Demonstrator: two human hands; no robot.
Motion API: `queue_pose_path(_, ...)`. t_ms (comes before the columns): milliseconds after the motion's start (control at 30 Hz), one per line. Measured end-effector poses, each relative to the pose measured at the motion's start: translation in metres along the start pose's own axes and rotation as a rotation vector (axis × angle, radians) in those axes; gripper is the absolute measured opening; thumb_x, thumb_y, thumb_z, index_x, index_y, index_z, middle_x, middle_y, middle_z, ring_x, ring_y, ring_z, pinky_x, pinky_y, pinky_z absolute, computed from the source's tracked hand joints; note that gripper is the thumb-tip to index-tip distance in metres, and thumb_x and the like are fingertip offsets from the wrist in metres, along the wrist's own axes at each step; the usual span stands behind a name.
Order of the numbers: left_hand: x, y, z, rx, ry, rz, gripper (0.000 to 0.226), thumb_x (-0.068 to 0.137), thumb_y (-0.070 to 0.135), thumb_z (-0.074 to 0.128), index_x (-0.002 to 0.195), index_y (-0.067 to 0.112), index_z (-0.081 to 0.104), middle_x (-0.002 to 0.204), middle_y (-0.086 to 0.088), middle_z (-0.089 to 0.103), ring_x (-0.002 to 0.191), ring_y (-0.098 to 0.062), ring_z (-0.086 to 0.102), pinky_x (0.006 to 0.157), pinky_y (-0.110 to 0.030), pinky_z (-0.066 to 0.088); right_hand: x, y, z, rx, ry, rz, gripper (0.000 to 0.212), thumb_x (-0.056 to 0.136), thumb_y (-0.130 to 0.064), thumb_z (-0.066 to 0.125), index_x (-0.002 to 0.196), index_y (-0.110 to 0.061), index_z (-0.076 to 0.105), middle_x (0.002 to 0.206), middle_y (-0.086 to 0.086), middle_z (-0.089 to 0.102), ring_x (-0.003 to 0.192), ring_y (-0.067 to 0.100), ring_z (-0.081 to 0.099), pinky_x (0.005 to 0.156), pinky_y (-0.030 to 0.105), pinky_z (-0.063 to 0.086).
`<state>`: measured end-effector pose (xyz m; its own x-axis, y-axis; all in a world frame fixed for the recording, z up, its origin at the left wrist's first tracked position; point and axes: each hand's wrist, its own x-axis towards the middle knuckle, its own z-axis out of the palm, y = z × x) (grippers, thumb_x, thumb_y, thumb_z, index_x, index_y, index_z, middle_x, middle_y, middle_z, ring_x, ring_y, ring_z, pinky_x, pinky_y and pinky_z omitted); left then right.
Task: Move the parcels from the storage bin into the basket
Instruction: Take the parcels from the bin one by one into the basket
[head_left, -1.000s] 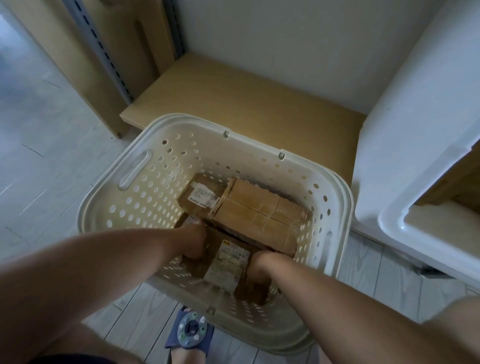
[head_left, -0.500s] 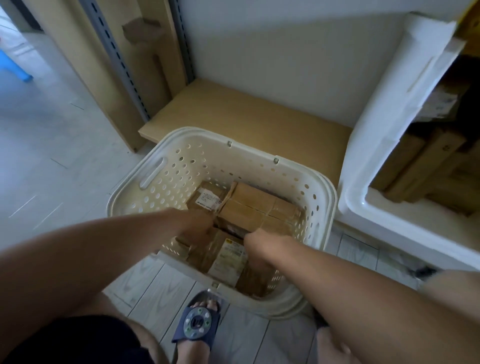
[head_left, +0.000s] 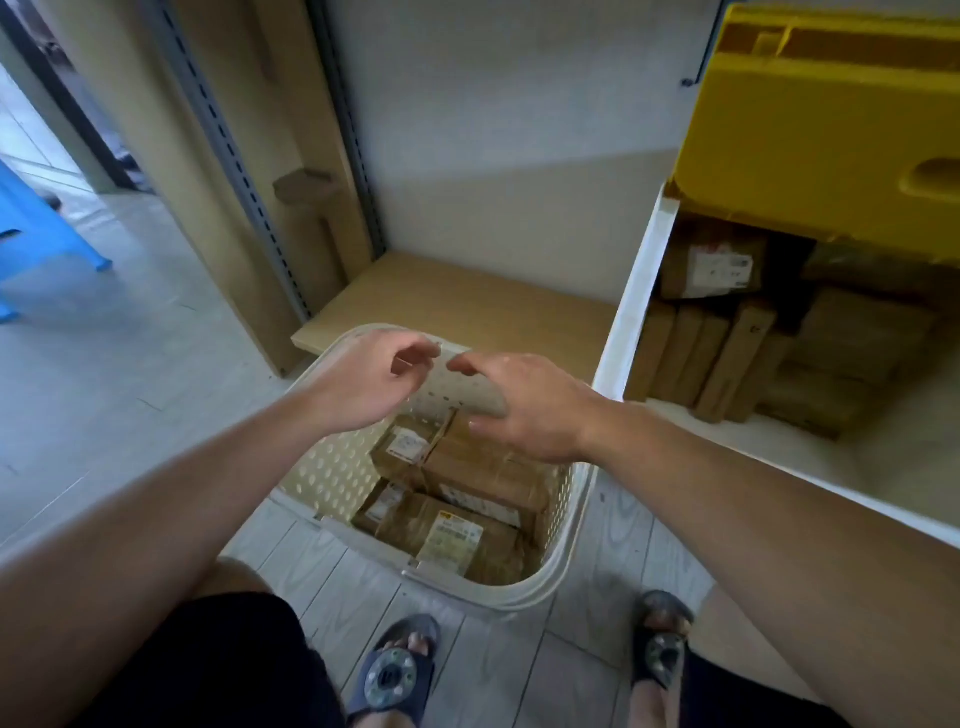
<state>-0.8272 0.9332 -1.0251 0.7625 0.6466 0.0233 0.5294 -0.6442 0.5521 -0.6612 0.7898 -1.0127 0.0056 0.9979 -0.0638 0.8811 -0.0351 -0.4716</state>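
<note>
Parcels (head_left: 457, 483) in basket (head_left: 332, 467), bin (head_left: 623, 312) right

Both hands have come up out of the basket (head_left: 563, 499). Left hand (head_left: 363, 379) and right hand (head_left: 524, 402) now hover above its far rim, fingers loosely curled, holding nothing, fingertips near each other. The labelled parcel (head_left: 447, 535) they were pressing a second ago lies free at the basket's near end. View has lifted: bin (head_left: 631, 296) interior now exposed.
</note>
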Motion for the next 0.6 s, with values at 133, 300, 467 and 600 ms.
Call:
queue_pose_path(133, -0.017, 0.034, -0.008, -0.17, 0.208, 0.046, 0.022, 0.1, 0.018, 0.059, 0.117, 0.026, 0.071, 0.11, 0.016, 0.072, 0.105, 0.002, 0.067, 0.094, -0.025, 0.053, -0.029, 0.003, -0.024, 0.095, 0.218, -0.024, 0.066, 0.09, -0.028, 0.073, 0.149, -0.027, 0.043, 0.144, -0.005, 0.058, 0.128, 0.014, 0.056, 0.107, 0.026, 0.043)
queue_pose_path(300, -0.02, 0.076, 0.0, -0.27, 0.297, 0.175, 0.026, 0.1, 0.012, 0.056, 0.121, 0.022, 0.068, 0.114, 0.014, 0.071, 0.109, 0.003, 0.065, 0.095, -0.02, 0.052, -0.055, 0.005, -0.044, 0.264, 0.434, -0.028, 0.067, 0.09, -0.027, 0.073, 0.15, -0.028, 0.044, 0.146, -0.011, 0.056, 0.133, -0.001, 0.048, 0.106, 0.02, 0.044)
queue_pose_path(467, -0.01, 0.118, 0.02, -0.3, 0.284, 0.325, 0.029, 0.1, 0.013, 0.056, 0.126, 0.02, 0.066, 0.118, 0.012, 0.07, 0.112, -0.001, 0.065, 0.097, -0.022, 0.052, -0.093, 0.032, -0.06, 0.294, 0.577, 0.064, 0.064, 0.088, -0.022, 0.074, 0.145, -0.029, 0.047, 0.141, -0.015, 0.057, 0.129, -0.001, 0.051, 0.097, 0.019, 0.049)
queue_pose_path(600, 0.0, 0.155, 0.04, -0.339, 0.199, 0.452, 0.031, 0.1, 0.012, 0.057, 0.13, 0.02, 0.064, 0.123, 0.011, 0.069, 0.117, 0.0, 0.063, 0.101, -0.025, 0.052, -0.127, 0.061, -0.074, 0.295, 0.646, 0.177, 0.064, 0.088, -0.022, 0.074, 0.146, -0.025, 0.047, 0.143, -0.015, 0.056, 0.13, 0.0, 0.051, 0.096, 0.027, 0.051)
